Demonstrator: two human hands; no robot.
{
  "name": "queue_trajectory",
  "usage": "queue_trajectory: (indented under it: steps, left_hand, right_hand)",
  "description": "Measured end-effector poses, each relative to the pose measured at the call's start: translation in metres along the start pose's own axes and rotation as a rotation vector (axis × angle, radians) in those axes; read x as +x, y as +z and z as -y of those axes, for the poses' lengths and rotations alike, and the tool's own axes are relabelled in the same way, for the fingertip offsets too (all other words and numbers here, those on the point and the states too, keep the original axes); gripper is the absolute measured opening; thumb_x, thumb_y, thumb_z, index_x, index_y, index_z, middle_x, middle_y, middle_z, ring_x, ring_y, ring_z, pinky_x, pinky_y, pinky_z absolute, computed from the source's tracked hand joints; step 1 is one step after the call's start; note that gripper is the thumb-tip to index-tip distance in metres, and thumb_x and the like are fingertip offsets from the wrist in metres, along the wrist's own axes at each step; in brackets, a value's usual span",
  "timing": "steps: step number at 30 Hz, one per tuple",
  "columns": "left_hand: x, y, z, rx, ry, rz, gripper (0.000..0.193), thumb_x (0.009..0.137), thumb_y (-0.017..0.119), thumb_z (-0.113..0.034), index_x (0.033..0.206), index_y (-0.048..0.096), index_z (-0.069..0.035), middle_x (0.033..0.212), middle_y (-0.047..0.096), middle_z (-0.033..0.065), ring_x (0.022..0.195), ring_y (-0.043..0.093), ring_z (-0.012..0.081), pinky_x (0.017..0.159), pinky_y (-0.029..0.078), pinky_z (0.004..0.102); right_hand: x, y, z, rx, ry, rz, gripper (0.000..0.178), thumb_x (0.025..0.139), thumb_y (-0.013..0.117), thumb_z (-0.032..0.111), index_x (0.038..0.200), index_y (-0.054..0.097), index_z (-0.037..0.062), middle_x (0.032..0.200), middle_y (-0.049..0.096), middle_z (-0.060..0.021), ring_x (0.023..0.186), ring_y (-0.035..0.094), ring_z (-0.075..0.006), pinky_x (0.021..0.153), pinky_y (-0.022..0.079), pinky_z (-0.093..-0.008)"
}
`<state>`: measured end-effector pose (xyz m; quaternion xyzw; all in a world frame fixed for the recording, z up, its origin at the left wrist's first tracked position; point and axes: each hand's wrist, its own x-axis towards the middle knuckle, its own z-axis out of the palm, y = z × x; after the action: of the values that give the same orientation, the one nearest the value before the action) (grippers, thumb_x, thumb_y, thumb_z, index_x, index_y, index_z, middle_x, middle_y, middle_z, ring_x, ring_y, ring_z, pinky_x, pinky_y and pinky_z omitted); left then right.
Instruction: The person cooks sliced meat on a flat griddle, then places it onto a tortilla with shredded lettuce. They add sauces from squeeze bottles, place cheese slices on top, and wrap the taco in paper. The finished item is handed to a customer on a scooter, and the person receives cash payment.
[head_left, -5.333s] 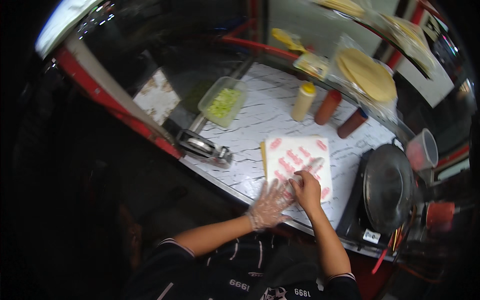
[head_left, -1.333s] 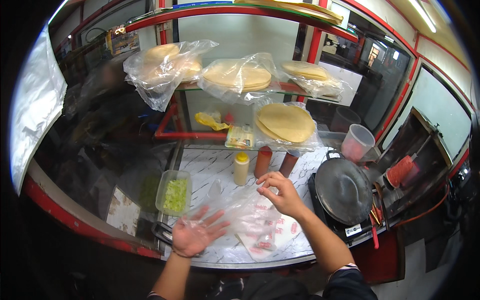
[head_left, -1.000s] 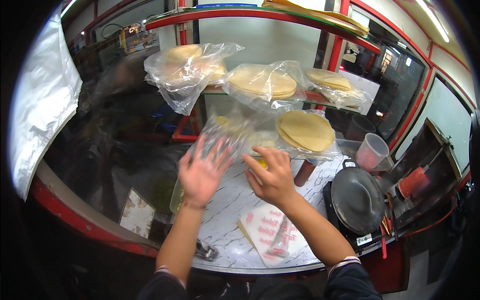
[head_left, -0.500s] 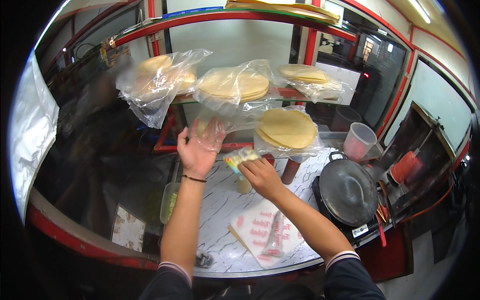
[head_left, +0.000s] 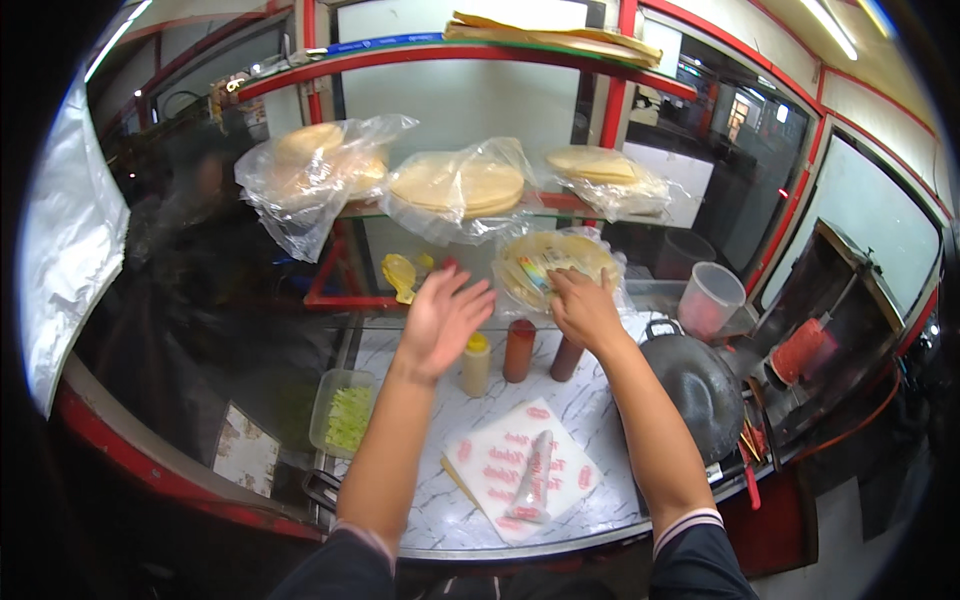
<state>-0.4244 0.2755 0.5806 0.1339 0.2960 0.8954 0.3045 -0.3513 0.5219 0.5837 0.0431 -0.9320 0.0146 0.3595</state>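
My left hand [head_left: 447,325] is raised above the counter, its fingers apart and nothing in it. Forward and to the right, my right hand [head_left: 588,310] is at a stack of round flatbreads [head_left: 600,255] in clear plastic. Its fingers close on a small colourful packet [head_left: 532,272] that sticks out to their left, over the stack. Below the hands stand a pale sauce bottle with a yellow cap [head_left: 475,368], a red sauce bottle [head_left: 519,352] and a dark sauce bottle [head_left: 566,360]. Nearer me, a narrow printed sleeve [head_left: 537,478] lies on printed wrapping paper [head_left: 490,465].
A glass shelf holds bagged flatbreads [head_left: 455,188]. Left on the counter is a tub of chopped greens [head_left: 347,415]. On the right are a black pan [head_left: 690,395], a clear bucket [head_left: 711,300] and a skewer of red meat [head_left: 798,355]. Behind is crumpled yellow plastic [head_left: 399,275].
My left hand has come away from the clear plastic and moved nearer. My right hand has carried the packet forward and right onto the flatbread stack.
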Motion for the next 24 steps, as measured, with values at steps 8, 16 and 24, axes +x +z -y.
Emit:
queue_trajectory:
  steps: [8, 16, 24]
  left_hand:
    - [-0.232, -0.102, 0.058, 0.528, -0.133, -0.020, 0.059, 0.104, 0.057, -0.014, 0.158, 0.035, -0.008, 0.151, 0.052, 0.0149, 0.126, 0.061, 0.0253, 0.105, 0.050, 0.0396]
    - [-0.338, -0.134, 0.095, 0.532, 0.007, -0.210, 0.052, 0.103, 0.054, -0.009, 0.154, 0.043, -0.008, 0.148, 0.055, 0.0093, 0.115, 0.064, 0.0162, 0.097, 0.050, 0.0320]
    - [-0.396, -0.144, 0.078, 0.514, 0.135, -0.404, 0.043, 0.102, 0.059, -0.009, 0.145, 0.052, -0.004, 0.134, 0.064, 0.0071, 0.101, 0.065, 0.0130, 0.091, 0.051, 0.0264]
  right_hand:
    - [0.045, -0.085, 0.198, 0.617, -0.434, -0.292, 0.043, 0.076, 0.065, 0.001, 0.119, 0.069, 0.0018, 0.115, 0.069, -0.0171, 0.101, 0.066, -0.0348, 0.090, 0.052, -0.0446]
    - [0.110, -0.140, 0.443, 0.832, -0.836, -0.699, 0.040, 0.085, 0.073, 0.003, 0.125, 0.067, -0.0007, 0.114, 0.069, -0.0180, 0.088, 0.070, -0.0274, 0.075, 0.058, -0.0352]
    - [0.124, -0.139, 0.427, 1.006, -0.732, -0.766, 0.021, 0.083, 0.067, -0.007, 0.101, 0.074, 0.0013, 0.088, 0.074, -0.0130, 0.072, 0.072, -0.0243, 0.062, 0.057, -0.0315]
